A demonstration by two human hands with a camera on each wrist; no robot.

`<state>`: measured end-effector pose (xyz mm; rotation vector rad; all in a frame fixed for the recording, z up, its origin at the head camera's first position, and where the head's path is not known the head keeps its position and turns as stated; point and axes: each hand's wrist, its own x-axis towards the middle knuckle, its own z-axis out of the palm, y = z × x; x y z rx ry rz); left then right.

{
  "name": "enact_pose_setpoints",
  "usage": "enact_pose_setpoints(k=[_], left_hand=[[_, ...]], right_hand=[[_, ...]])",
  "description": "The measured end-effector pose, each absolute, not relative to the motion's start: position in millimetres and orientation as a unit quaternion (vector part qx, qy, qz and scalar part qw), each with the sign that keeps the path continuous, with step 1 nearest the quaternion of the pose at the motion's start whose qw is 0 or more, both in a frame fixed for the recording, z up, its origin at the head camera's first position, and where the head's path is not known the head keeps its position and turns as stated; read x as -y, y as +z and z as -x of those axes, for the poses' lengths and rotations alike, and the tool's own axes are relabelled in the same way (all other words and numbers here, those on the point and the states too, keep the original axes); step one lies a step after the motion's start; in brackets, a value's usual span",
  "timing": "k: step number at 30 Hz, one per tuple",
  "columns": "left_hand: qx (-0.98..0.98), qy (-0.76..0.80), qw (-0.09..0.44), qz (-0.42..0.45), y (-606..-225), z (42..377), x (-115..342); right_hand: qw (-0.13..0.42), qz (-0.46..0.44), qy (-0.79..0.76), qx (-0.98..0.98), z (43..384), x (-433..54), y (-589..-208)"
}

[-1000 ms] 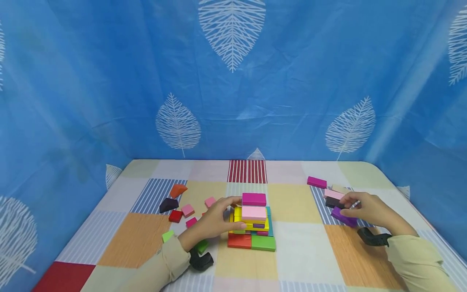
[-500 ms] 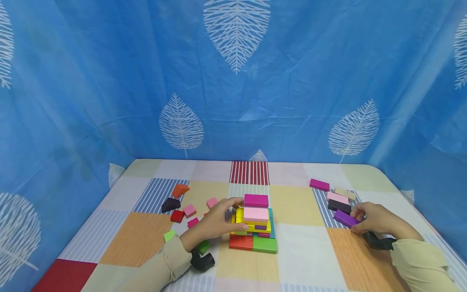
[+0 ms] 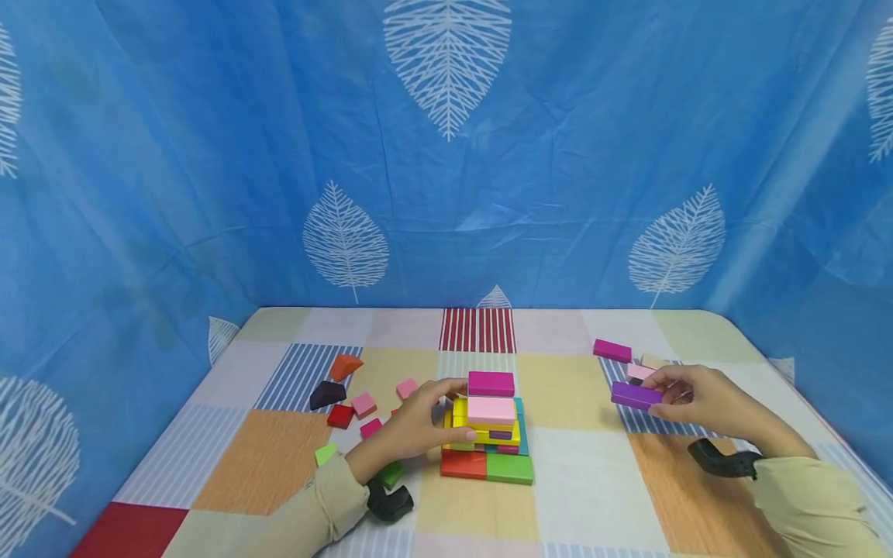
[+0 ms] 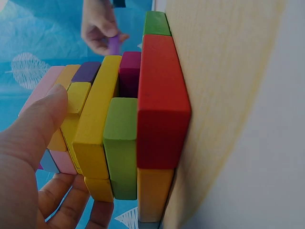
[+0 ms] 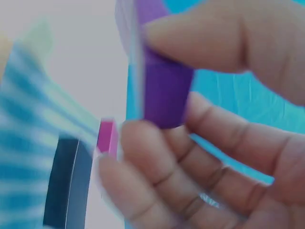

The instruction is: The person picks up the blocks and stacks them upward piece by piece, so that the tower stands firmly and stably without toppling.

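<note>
A layered stack of coloured toy blocks (image 3: 509, 468) stands mid-table, with red and green blocks at its base and a magenta block (image 3: 491, 384) on top. My left hand (image 3: 415, 422) holds its upper layers from the left side. In the left wrist view the thumb (image 4: 56, 100) lies against a yellow block, and the other fingers reach round the far side. My right hand (image 3: 698, 395) pinches a purple block (image 3: 635, 396) at one end, raised above the cloth. The right wrist view is blurred, but the thumb and fingers show on the purple block (image 5: 164, 93).
Beside the right hand lie a magenta block (image 3: 612, 350), a pink block (image 3: 640, 372), a beige block (image 3: 653, 361) and a black block (image 5: 62, 183). Several loose pieces are scattered left of the stack, among them an orange piece (image 3: 345, 366) and a black piece (image 3: 327, 394).
My right hand has taken hold of the purple block, lifted it off the cloth and moved it slightly left. The left hand has stayed at the stack.
</note>
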<state>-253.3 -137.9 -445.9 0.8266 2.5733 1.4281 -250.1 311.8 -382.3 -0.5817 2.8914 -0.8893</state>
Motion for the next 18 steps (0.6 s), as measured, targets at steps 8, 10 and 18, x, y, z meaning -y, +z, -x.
enact_pose_setpoints(k=[8,10,18], left_hand=[[-0.843,0.465,0.038,-0.268,-445,253,139],[-0.842,0.467,0.041,-0.269,-445,253,138],[-0.842,0.465,0.044,-0.269,-444,253,136]], right_hand=[[-0.045,0.270,-0.412,-0.869,240,-268,-378],[-0.069,0.293,-0.428,-0.852,237,-257,-379],[-0.130,0.352,-0.476,-0.795,225,-206,-385]])
